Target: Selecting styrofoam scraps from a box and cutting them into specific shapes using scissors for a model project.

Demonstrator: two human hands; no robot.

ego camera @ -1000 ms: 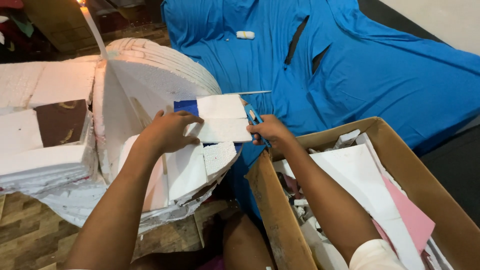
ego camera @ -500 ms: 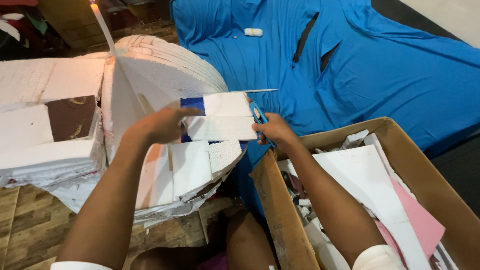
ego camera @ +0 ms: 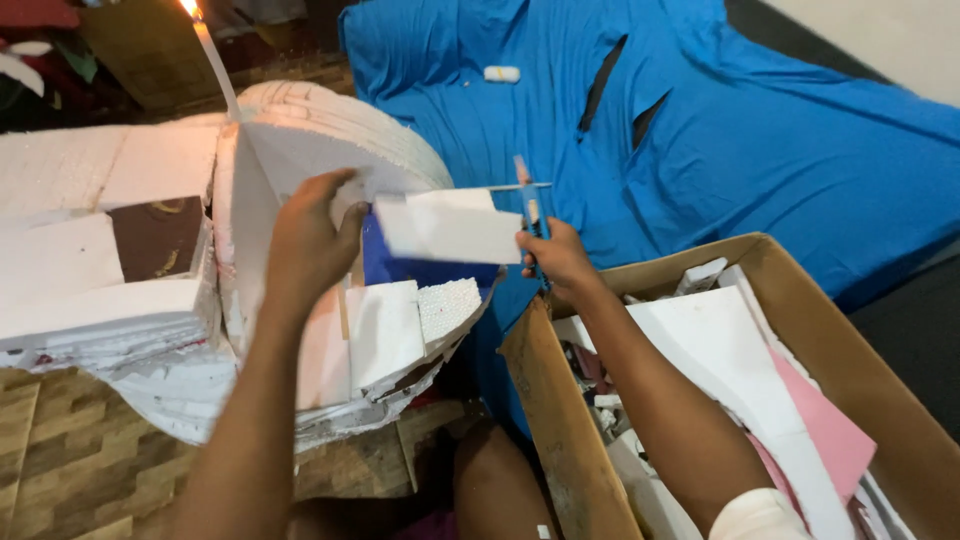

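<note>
The right hand (ego camera: 555, 255) closes round the blue knife (ego camera: 528, 215) so its handle is mostly covered, and whether the blade touches the white foam piece (ego camera: 450, 228) is unclear. Below that hand, the cardboard box (ego camera: 560, 420) runs off the bottom and right edges, its contents partly buried. Beyond the left hand (ego camera: 305, 245), the dark corner is too dim to read.

— What is seen to the right of the grips?
— A cardboard box (ego camera: 560, 420) filled with white and pink sheets.
— And beyond them?
— A blue cloth (ego camera: 760, 140) is spread out; a small white roll (ego camera: 501, 73) is laid on it.
</note>
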